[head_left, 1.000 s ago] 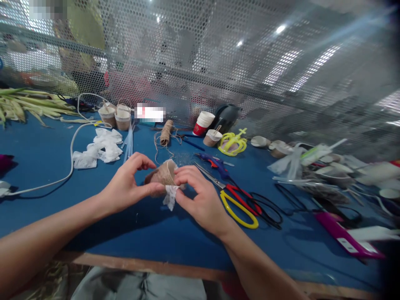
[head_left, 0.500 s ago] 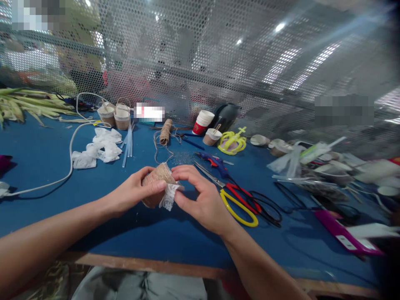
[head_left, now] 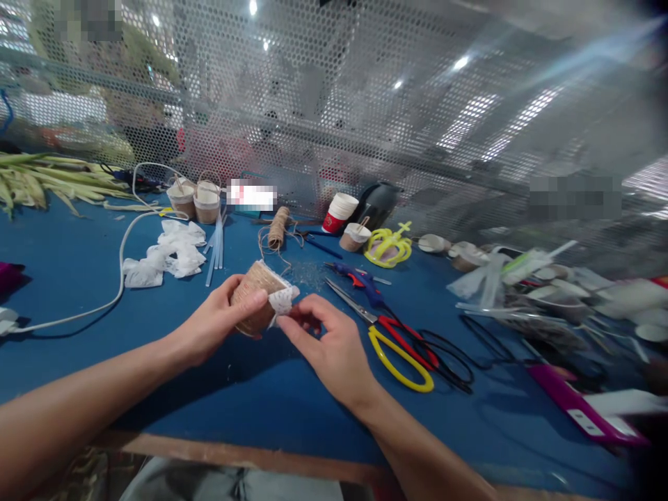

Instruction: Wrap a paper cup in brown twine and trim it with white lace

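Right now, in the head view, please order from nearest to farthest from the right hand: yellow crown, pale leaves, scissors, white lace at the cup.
From the right hand:
1. White lace: right at the hand, against the brown cup.
2. Scissors: just to the hand's right.
3. Yellow crown: farther back, beyond the scissors.
4. Pale leaves: far left, at the back.

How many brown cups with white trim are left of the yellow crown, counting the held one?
4: the held cup, tilted in the left hand; one back cup at left; another back cup just right of it; the fourth cup beside the yellow crown. Others may be hidden.
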A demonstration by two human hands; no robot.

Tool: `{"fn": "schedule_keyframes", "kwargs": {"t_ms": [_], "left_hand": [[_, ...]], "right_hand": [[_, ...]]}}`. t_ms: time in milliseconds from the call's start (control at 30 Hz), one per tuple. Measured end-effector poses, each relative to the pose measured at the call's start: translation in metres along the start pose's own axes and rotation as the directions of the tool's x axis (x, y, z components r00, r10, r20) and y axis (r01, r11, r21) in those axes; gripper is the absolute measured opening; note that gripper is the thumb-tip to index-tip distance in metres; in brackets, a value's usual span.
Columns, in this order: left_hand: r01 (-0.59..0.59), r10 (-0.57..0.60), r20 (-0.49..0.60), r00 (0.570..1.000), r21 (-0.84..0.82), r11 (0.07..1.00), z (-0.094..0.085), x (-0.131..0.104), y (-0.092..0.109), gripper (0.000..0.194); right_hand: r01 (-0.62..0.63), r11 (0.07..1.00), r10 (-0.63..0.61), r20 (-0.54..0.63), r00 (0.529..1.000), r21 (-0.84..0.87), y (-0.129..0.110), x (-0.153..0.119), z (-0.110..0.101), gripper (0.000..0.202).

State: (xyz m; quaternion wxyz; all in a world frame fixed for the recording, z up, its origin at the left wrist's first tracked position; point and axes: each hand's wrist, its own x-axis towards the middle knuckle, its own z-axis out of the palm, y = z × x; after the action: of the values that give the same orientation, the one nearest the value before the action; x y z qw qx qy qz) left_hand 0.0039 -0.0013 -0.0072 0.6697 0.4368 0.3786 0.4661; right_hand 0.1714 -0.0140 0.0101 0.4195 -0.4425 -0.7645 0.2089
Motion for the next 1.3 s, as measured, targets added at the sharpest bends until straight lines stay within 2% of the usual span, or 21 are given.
{"fn": "schedule_keyframes", "kwargs": {"t_ms": [267,433,567,633,800,900,1033,1167,1300], "left_hand": [[0.083,-0.078,0.044,0.996,-0.146,0.986,-0.003,0.004,0.003,0.050],[0.115,-0.104,0.064,0.992,-0.210,0.971,-0.004,0.005,0.003,0.046],[0.125,-0.112,0.071,0.991,-0.214,0.969,-0.005,0.005,0.004,0.047],[0.134,-0.120,0.085,0.989,-0.195,0.971,-0.005,0.005,0.005,0.049],[0.124,-0.118,0.082,0.990,-0.071,0.990,-0.005,0.005,0.003,0.049],[0.080,-0.084,0.050,0.995,0.071,0.994,-0.005,0.004,0.001,0.047],[0.064,-0.087,0.088,0.992,0.243,0.968,-0.005,0.003,-0.001,0.047],[0.031,-0.075,0.115,0.990,0.343,0.939,-0.004,0.003,0.001,0.052],[-0.093,0.061,0.084,0.995,0.463,0.881,-0.003,0.004,0.002,0.062]], "right_hand": [[-0.040,0.999,0.038,0.060,0.997,0.022,-0.002,0.001,-0.007,0.013],[-0.106,0.994,0.105,0.080,0.991,0.003,0.000,0.004,-0.008,0.012],[-0.161,0.987,0.162,0.111,0.981,-0.019,0.004,0.006,-0.009,0.007],[-0.160,0.987,0.161,0.081,0.984,-0.019,0.007,0.006,-0.010,0.003],[-0.008,0.998,0.013,-0.075,0.997,0.057,0.009,0.005,-0.012,0.023],[0.026,0.999,-0.025,-0.012,1.000,0.032,0.006,0.004,-0.012,0.019],[0.022,0.996,-0.032,0.113,0.993,0.086,0.004,0.003,-0.008,0.005],[-0.018,0.990,0.001,0.124,0.992,0.140,0.006,0.001,-0.004,0.006],[-0.059,0.988,0.044,0.110,0.993,0.141,0.004,0.000,-0.001,0.009]]}}
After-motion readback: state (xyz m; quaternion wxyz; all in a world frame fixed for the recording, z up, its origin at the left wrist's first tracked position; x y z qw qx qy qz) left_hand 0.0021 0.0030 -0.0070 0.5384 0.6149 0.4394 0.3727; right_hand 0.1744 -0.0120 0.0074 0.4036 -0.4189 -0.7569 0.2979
